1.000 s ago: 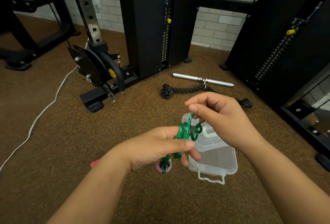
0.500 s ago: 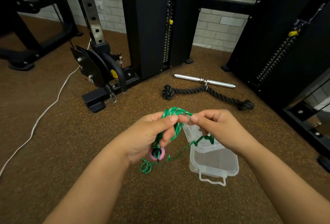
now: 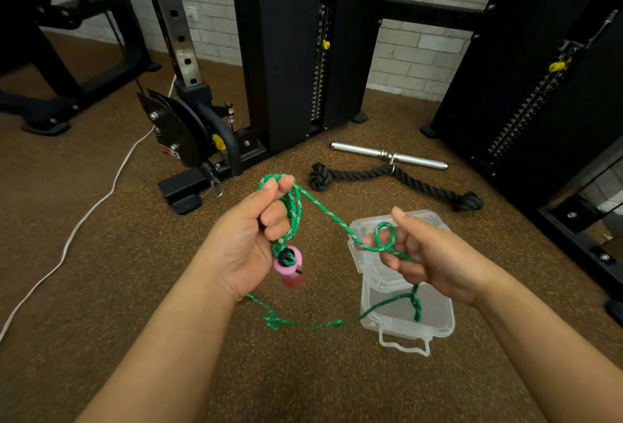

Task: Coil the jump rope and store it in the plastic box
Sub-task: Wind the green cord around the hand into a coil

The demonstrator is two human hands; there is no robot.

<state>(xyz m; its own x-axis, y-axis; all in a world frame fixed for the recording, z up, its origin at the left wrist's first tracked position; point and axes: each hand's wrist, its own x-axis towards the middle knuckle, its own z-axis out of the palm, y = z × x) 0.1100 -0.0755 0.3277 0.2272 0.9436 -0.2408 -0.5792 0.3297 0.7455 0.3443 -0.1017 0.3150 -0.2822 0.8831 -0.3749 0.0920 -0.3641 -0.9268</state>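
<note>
My left hand [image 3: 251,240] grips several loops of the green jump rope [image 3: 323,210], with the rope's pink handle [image 3: 289,266] hanging below the fist. One strand runs rightward to my right hand [image 3: 435,259], whose fingers pinch it beside a small loop. From there the rope drops and trails in a slack curve across the floor in front of the box. The clear plastic box [image 3: 406,316] sits open on the floor under my right hand, its lid tilted back behind it.
A black tricep rope [image 3: 397,179] and a chrome bar handle [image 3: 387,155] lie on the brown floor beyond the box. Black cable-machine towers [image 3: 290,48] stand behind. A white cable [image 3: 84,217] runs across the floor at left.
My hands have moved apart, the right one drawing a strand out to the right. More slack rope now trails on the floor. The pink handle hangs lower from my left fist.
</note>
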